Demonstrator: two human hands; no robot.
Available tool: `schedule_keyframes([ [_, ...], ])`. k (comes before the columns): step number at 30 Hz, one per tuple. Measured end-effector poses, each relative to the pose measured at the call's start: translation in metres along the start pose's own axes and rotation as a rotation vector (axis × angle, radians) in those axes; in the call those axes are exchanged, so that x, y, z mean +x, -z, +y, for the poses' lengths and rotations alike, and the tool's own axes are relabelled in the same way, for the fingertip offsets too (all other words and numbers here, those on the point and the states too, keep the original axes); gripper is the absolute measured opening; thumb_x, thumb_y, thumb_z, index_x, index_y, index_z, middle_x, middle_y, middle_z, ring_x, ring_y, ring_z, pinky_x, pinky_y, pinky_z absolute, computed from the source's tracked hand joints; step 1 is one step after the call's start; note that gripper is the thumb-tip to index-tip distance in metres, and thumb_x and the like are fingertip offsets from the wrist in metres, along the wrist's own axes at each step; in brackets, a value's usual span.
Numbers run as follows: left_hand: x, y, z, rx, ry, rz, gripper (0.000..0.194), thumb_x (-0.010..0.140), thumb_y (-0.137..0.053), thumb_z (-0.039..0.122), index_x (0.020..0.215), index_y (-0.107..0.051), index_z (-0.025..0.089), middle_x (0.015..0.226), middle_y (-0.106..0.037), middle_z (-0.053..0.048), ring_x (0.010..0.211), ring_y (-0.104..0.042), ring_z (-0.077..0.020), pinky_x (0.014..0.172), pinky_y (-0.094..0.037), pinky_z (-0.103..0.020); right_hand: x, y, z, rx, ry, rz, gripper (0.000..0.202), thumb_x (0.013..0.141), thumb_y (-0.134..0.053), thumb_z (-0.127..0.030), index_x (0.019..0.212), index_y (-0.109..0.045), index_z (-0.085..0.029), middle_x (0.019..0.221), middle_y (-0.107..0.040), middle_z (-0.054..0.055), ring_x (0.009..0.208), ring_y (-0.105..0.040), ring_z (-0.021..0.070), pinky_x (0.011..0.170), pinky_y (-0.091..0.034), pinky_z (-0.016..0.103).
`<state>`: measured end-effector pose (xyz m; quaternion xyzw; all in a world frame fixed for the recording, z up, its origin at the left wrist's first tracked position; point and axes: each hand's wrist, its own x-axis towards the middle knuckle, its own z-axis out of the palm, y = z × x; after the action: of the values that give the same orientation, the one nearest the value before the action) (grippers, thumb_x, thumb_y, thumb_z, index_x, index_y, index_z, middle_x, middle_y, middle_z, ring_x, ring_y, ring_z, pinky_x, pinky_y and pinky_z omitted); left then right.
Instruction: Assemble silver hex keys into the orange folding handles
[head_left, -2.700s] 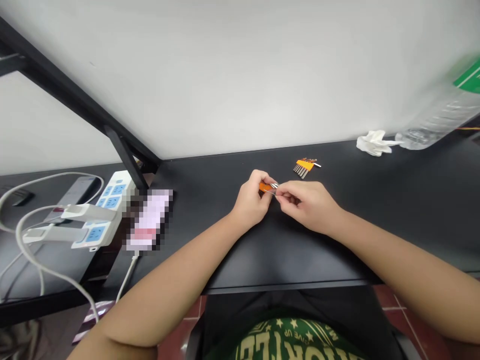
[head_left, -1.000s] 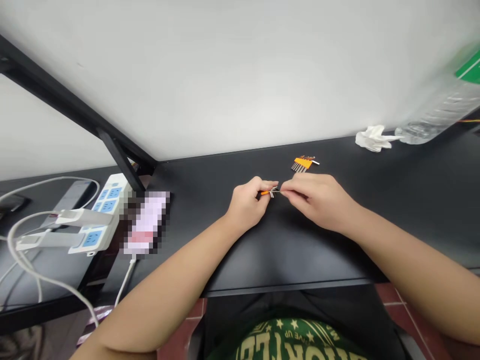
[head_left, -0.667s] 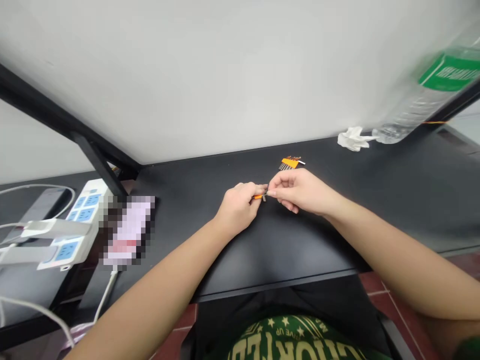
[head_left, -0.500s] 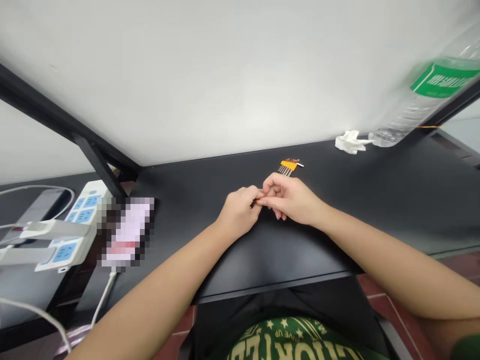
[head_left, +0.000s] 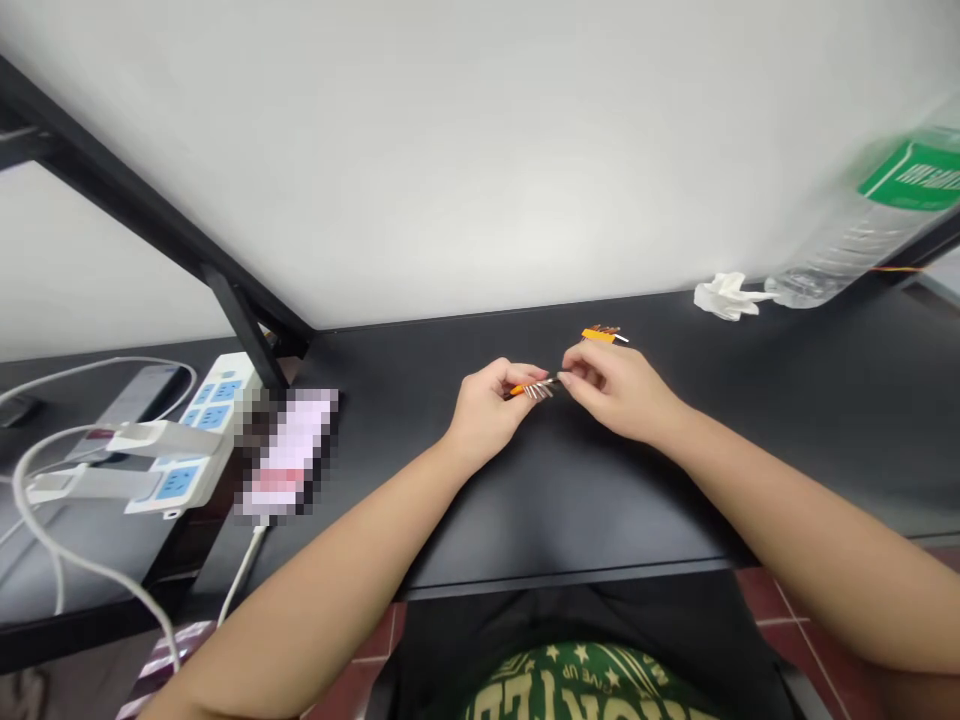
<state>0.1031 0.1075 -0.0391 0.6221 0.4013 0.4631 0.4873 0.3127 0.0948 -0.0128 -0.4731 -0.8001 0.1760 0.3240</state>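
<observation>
Orange holder (head_left: 517, 390): head view; gripped in the left hand (head_left: 484, 415) above the black tabletop (head_left: 450, 520), short metal rods (head_left: 537, 390) fanning toward the right hand (head_left: 626, 395).
Right hand: thumb and finger closed on a thin rod (head_left: 555, 381); its seating could not be made out.
Slip risk: judged likeliest at the rod, from a small pinch area; sideways force might have twisted the holder.
Knock risk: second orange holder (head_left: 598, 336) lay just behind the right hand, exposed to a knuckle brush.
Edges: front edge (head_left: 570, 583) ran nearest the forearms; wall (head_left: 487, 150) stood behind.
Room: tabletop stretched both ways, toward phone (head_left: 289, 450) and tissue (head_left: 729, 297).
</observation>
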Motion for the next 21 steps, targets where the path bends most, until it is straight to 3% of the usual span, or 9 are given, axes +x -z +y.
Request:
schedule_keyframes([
  [4, 0.002, 0.002, 0.0, -0.069, 0.044, 0.01, 0.028, 0.073, -0.086, 0.033, 0.078, -0.064, 0.016, 0.099, -0.078, -0.009, 0.093, -0.075, -0.0218, 0.087, -0.061, -0.038, 0.002, -0.004, 0.004, 0.264, -0.141, -0.169, 0.015, 0.09, -0.059, -0.021, 0.104, -0.062, -0.019, 0.084, -0.068, 0.001, 0.063, -0.061, 0.013, 0.063, -0.049, 0.028],
  [12, 0.006, 0.005, 0.001, -0.059, 0.14, -0.012, 0.021, 0.072, -0.083, 0.025, 0.084, -0.068, 0.017, 0.082, -0.076, -0.004, 0.077, -0.072, -0.0174, 0.074, -0.059, -0.032, -0.001, -0.009, 0.003, 0.512, -0.195, -0.274, 0.018, 0.092, -0.058, -0.025, 0.107, -0.065, -0.018, 0.083, -0.07, 0.003, 0.066, -0.07, 0.0149, 0.067, -0.058, 0.03],
  [18, 0.009, 0.008, 0.002, -0.18, 0.278, -0.133, 0.035, 0.072, -0.086, 0.03, 0.095, -0.065, 0.016, 0.075, -0.073, -0.004, 0.066, -0.067, -0.0154, 0.056, -0.048, -0.025, -0.002, -0.01, 0.001, 0.347, -0.152, -0.175, 0.017, 0.091, -0.056, -0.021, 0.104, -0.066, -0.018, 0.078, -0.07, 0.001, 0.061, -0.067, 0.014, 0.065, -0.055, 0.028],
  [21, 0.01, 0.01, 0.001, -0.155, 0.243, -0.119, 0.034, 0.071, -0.087, 0.031, 0.093, -0.066, 0.015, 0.078, -0.074, -0.005, 0.068, -0.067, -0.0147, 0.062, -0.052, -0.027, 0.0, -0.007, 0.001, 0.193, -0.182, -0.053, 0.014, 0.089, -0.057, -0.021, 0.099, -0.066, -0.019, 0.071, -0.068, -0.001, 0.057, -0.064, 0.0143, 0.062, -0.051, 0.028],
])
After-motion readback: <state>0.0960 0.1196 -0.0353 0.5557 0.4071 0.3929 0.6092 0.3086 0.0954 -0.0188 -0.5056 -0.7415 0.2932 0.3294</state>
